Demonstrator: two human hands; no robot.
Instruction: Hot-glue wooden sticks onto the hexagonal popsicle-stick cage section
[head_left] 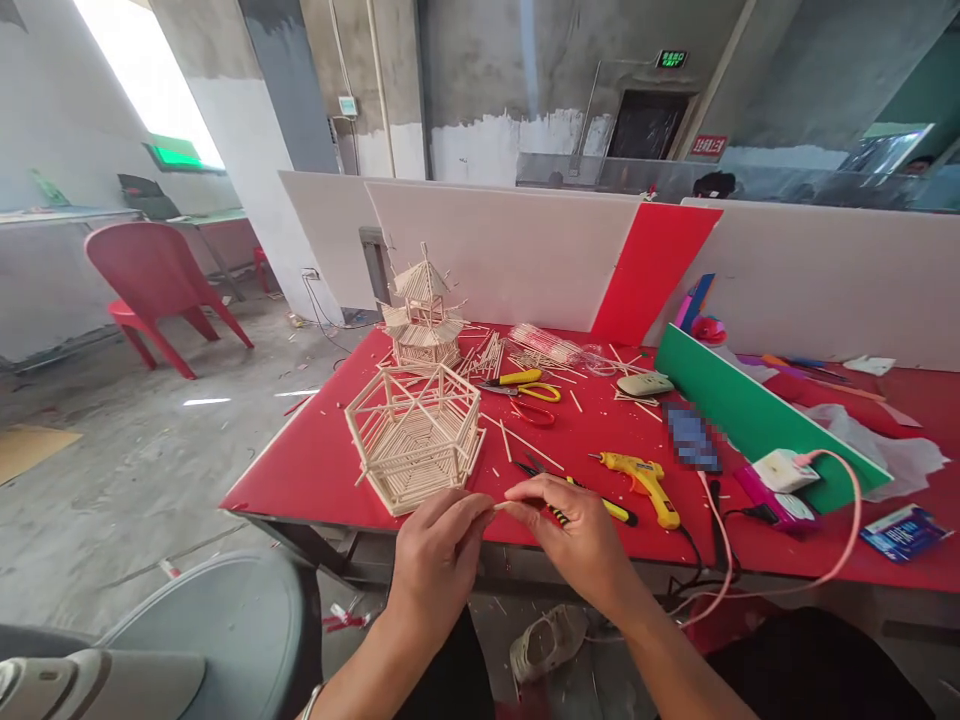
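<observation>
My left hand (439, 545) and my right hand (566, 525) meet at the table's front edge, both closed in a pinch. Between their fingertips runs a short, thin wooden stick (499, 506), mostly covered by the fingers. Just beyond my left hand stands an open hexagonal frame (416, 440) built of wooden sticks, with a slatted floor. Behind it rises a tiered stick pagoda model (424, 310). A cutter with a yellow-and-black handle (611, 505) lies partly behind my right hand, and a yellow glue gun (645, 480) rests to its right.
Pliers with yellow handles (525, 380), loose sticks and a bag of sticks (544, 342) lie across the red table (300, 475). To the right are a phone (691, 437), a white charger (784, 468) with a pink cable, and a green board (765, 410). A grey stool (225, 620) stands at left.
</observation>
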